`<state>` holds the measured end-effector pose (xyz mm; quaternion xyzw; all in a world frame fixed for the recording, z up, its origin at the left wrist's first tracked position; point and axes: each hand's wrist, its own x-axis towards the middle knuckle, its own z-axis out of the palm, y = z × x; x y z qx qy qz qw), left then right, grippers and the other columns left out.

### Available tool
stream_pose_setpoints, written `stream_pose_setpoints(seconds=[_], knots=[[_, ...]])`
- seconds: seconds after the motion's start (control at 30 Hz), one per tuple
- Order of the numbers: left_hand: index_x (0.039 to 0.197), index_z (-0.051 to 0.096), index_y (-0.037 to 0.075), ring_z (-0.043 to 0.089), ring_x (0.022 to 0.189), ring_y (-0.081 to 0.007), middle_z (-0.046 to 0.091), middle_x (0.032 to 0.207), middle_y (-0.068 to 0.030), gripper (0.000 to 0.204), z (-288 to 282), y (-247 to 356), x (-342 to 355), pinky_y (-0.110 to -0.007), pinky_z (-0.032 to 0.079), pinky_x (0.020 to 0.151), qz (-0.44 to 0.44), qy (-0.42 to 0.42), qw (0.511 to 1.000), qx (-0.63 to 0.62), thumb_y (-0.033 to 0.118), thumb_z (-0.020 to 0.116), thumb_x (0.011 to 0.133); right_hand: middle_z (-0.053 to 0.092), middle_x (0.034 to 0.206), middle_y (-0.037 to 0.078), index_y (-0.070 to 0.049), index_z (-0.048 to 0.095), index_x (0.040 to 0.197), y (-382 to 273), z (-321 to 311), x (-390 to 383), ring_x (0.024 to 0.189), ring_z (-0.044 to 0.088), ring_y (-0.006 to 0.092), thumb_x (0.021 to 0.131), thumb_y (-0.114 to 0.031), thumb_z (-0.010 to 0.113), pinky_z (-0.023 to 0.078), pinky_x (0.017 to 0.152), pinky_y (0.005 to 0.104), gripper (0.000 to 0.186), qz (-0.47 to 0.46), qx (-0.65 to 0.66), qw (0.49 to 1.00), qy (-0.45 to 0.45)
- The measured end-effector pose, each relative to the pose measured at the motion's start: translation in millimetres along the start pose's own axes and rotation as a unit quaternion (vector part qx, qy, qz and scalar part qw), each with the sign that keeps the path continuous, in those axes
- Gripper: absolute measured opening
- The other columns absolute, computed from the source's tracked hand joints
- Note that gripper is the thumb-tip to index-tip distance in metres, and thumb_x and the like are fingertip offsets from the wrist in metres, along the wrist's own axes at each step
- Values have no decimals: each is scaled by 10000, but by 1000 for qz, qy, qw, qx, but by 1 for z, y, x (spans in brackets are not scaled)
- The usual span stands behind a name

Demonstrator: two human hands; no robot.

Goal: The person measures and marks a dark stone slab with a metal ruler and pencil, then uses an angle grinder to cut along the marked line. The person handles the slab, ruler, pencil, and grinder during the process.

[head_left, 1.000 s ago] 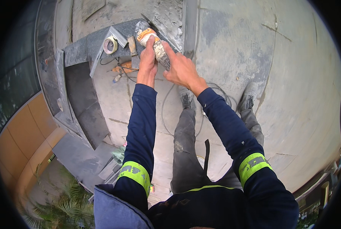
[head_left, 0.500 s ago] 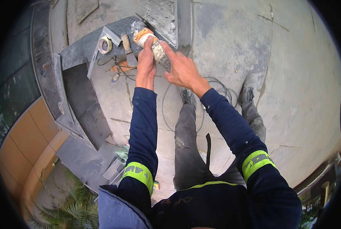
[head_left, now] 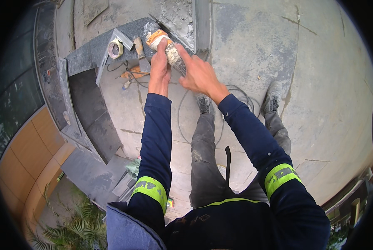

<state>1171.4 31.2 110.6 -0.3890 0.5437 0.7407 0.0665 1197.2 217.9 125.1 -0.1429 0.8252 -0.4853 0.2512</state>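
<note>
Both my hands hold a tube-like thing [head_left: 155, 38] above the stone ledge. It has an orange-and-white label, clear crumpled plastic at its far end and a crusty whitish and dark grey near part; its exact kind cannot be made out. My left hand [head_left: 159, 70] is closed round its middle from the left, thumb on top. From the right, my right hand [head_left: 200, 76] grips its near end, the index finger pressed along it. Just left of it, a putty knife [head_left: 139, 48] with a wooden handle lies on the ledge, its blade past the edge.
A roll of masking tape [head_left: 120, 49] and a metal angle strip [head_left: 124, 39] lie on the dark stone ledge [head_left: 84, 57]. Below are an orange tool [head_left: 134, 72] and a looping cable [head_left: 179, 121] near my shoes. Stone slabs [head_left: 84, 166] and a palm plant [head_left: 86, 227] are at lower left.
Almost nothing differs. The tube-like thing and both hands keep the same hold, with only a very slight shift.
</note>
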Motion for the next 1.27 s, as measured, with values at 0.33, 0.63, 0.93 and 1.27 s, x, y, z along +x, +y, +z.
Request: stream_pose_setpoints(seconds=[0.33, 0.63, 0.93, 1.27], knots=[[1423, 648, -49, 744, 1141, -190, 746, 1269, -98, 558, -1, -3, -3, -366, 589, 998, 16, -11, 1000, -4, 407, 744, 1117, 721, 1159, 361, -225, 251, 1787, 0, -2, -3, 996, 747, 598, 821, -212, 836, 621, 900, 638, 1130, 4, 14, 1000, -15], [1385, 662, -64, 740, 1116, -182, 752, 1237, -101, 547, 10, -6, -25, -359, 587, 984, 12, -1, 1000, 9, 406, 744, 1118, 725, 1074, 298, -239, 246, 1804, -2, -8, -20, 976, 754, 527, 820, -201, 845, 610, 896, 598, 1153, 28, 1, 999, -18], [1398, 658, -71, 735, 1130, -181, 752, 1252, -97, 559, 7, -11, -26, -358, 576, 999, 14, -11, 1000, 9, 406, 744, 1119, 722, 1090, 301, -241, 237, 1804, -4, -11, -26, 1011, 745, 533, 820, -195, 842, 601, 922, 596, 1156, 36, 6, 999, -24], [1467, 616, -74, 739, 1148, -201, 741, 1301, -119, 653, 1, -9, -8, -363, 571, 1033, 9, 14, 1000, -8, 424, 794, 1084, 733, 1096, 295, -253, 231, 1808, -7, -9, -7, 1032, 740, 535, 809, -193, 854, 596, 938, 594, 1179, 26, -3, 999, -30]])
